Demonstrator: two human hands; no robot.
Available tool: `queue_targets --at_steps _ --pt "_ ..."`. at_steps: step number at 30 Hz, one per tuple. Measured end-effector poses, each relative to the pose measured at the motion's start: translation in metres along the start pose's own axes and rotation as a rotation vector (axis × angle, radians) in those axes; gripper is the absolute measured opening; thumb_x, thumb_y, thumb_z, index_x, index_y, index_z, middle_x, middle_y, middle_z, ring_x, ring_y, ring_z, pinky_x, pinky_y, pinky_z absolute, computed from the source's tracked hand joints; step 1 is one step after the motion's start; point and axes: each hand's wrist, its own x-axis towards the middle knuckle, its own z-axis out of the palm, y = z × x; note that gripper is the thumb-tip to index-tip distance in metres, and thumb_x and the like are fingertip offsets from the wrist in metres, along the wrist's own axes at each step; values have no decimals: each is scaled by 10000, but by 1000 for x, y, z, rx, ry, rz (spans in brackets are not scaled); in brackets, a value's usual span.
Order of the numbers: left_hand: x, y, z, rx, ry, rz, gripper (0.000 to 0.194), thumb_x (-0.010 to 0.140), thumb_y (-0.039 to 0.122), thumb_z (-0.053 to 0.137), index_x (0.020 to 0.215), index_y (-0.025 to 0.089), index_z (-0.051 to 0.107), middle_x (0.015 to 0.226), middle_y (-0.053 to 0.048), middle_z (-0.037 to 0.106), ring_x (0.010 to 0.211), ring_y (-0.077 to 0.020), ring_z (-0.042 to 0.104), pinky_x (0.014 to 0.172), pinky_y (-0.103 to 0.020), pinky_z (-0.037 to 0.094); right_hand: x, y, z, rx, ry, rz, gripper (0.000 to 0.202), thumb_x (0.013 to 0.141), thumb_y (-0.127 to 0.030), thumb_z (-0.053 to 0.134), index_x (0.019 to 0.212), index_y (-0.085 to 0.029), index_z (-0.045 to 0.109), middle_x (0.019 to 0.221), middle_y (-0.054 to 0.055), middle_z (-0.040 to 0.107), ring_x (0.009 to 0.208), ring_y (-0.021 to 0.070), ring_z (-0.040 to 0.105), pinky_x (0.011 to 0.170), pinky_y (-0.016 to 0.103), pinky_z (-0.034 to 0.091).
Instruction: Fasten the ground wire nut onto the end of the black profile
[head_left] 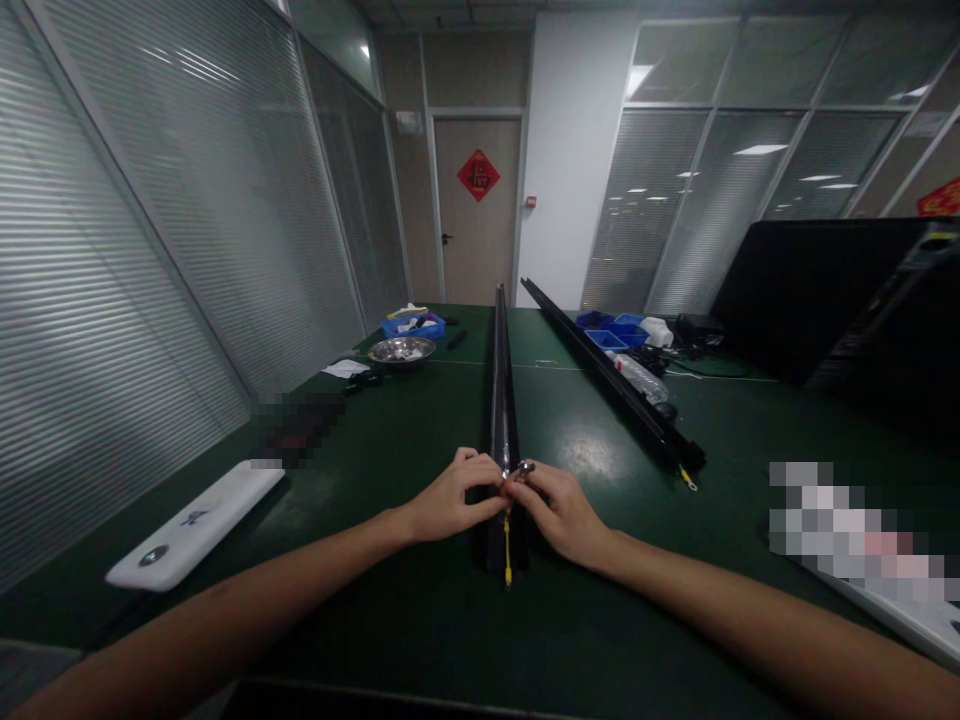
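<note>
A long black metal channel (501, 380) lies lengthwise on the green table, its near end in front of me. Over that near end my left hand (455, 497) and my right hand (564, 515) meet, both with fingertips pinched together. What they pinch is small and hidden by the fingers. A small shiny metal piece (526, 467) shows at the right fingers; whether it is held or worn I cannot tell. Just below the fingertips a yellow wire (508, 550) runs toward me along the channel, ending in a terminal.
A second black channel (607, 370) lies slanted to the right, with a yellow-green ring-terminal wire (687, 480). Beyond it are blue bins (626, 330) and a plastic bottle (637, 378). Leftward sit a metal bowl (401, 351), a blue tray (429, 328) and a white elongated case (195, 525).
</note>
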Motion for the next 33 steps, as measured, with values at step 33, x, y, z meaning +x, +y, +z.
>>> queue_targets --at_steps 33 --pt "0 3 -2 -21 -2 7 199 1029 343 548 985 188 664 972 -36 691 976 -197 611 1010 -365 330 0 0 0 -14 8 10 243 1075 -318 499 979 -189 681 881 40 671 787 186 634 740 300 500"
